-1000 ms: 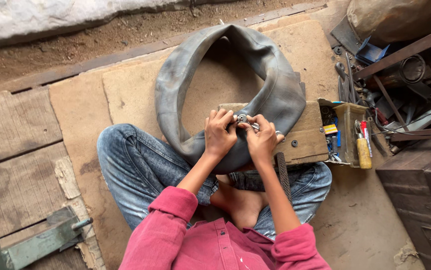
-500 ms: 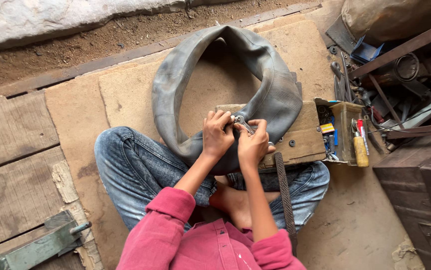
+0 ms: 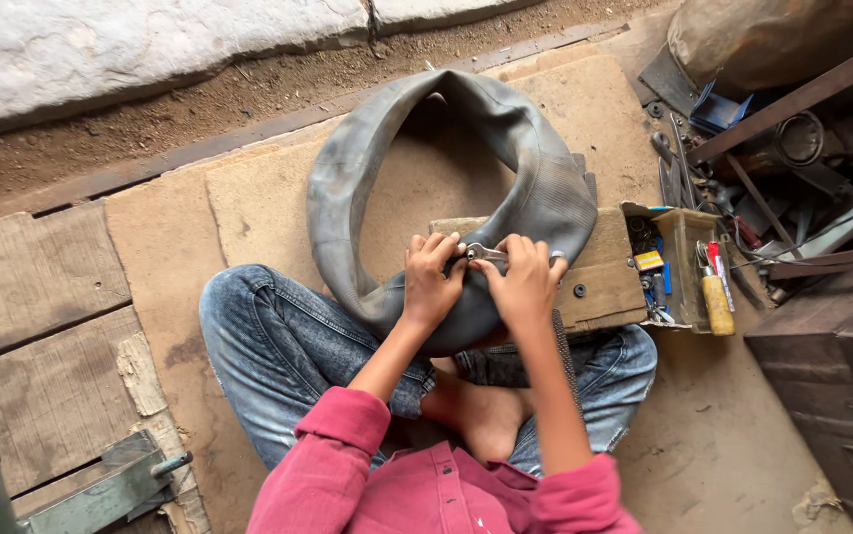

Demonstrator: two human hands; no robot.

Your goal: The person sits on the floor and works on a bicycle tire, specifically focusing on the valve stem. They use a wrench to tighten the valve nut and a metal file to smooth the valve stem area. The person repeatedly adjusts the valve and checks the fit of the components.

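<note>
Head | left hand (image 3: 430, 280) grips inner tube (image 3: 545, 188) | right hand (image 3: 523, 287) pinches small metal tool (image 3: 487, 253), perhaps a valve key

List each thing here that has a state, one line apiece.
Inner tube: deflated, limp, looped over the lap.
Small metal tool: pinched between both hands on the tube.
Left hand: gripping tool.
Right hand: gripping tool.
Toolbox: open, full.
</note>
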